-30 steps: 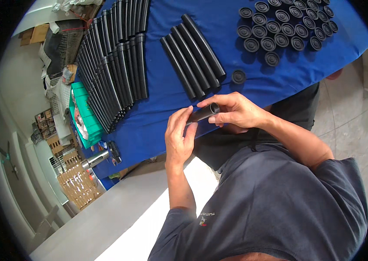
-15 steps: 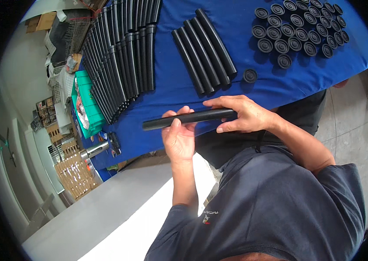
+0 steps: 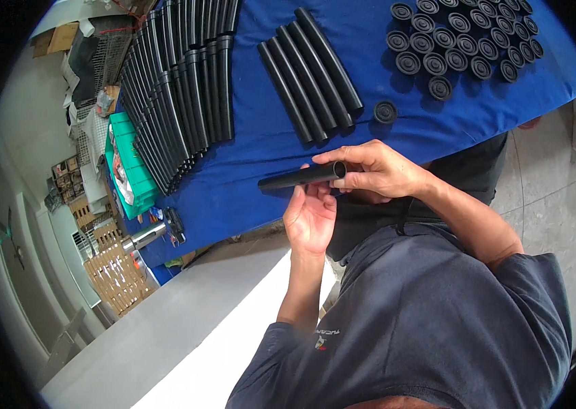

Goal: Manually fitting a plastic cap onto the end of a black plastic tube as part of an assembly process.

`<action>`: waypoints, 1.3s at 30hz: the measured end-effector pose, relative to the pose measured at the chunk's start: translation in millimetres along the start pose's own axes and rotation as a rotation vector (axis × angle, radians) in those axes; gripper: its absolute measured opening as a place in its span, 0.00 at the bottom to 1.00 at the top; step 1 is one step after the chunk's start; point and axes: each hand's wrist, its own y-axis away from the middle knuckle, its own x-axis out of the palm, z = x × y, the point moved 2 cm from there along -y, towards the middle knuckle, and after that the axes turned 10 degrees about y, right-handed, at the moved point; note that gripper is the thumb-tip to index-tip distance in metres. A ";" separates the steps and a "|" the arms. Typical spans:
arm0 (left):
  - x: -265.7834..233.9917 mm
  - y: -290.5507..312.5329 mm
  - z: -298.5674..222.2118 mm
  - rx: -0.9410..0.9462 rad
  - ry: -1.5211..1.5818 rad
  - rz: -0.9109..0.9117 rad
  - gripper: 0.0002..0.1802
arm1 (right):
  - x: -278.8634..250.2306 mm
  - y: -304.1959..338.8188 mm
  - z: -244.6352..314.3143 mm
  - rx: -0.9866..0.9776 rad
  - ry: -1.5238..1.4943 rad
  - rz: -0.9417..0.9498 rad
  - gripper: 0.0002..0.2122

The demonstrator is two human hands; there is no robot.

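Observation:
Both my hands hold a short black tube point(image 3: 288, 180) in front of the table's near edge. Its hollow round end is turned up toward me, with the far end pointing left. My left hand point(image 3: 312, 218) supports it from below, palm up, the fingers curled around its middle. At the open end, my right hand point(image 3: 386, 172) grips with the thumb below and the fingers above. Beyond them, several similar loose tubes point(image 3: 312, 75) lie side by side on the blue cloth. One round black cap point(image 3: 385, 112) with ringed ridges sits apart beside these tubes.
Many ringed black caps point(image 3: 440, 88) cluster at the far right. Rows of black tubes with collared ends point(image 3: 192, 102) fill the left of the blue-covered table point(image 3: 233, 211). A green crate point(image 3: 139, 167) and a silver cylindrical tool point(image 3: 143, 236) are at the left edge.
The tube has turned, so its right end now shows its hollow opening. My left hand has moved right along with it, and my right fingers have closed around that end.

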 end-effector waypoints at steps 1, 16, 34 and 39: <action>3.6 -2.8 3.2 -0.038 0.033 0.046 0.20 | 0.8 0.3 -0.2 -0.001 0.007 -0.024 0.20; 1.1 -11.3 15.4 -0.074 0.110 0.077 0.14 | 1.7 -2.3 -10.9 -0.172 0.170 -0.133 0.19; -1.5 -48.2 8.8 0.170 -0.278 0.454 0.17 | -31.1 20.7 25.0 -0.039 1.569 -0.538 0.23; -2.7 -47.6 10.9 0.204 -0.228 0.433 0.19 | -27.9 25.8 33.6 -0.037 1.098 -0.489 0.19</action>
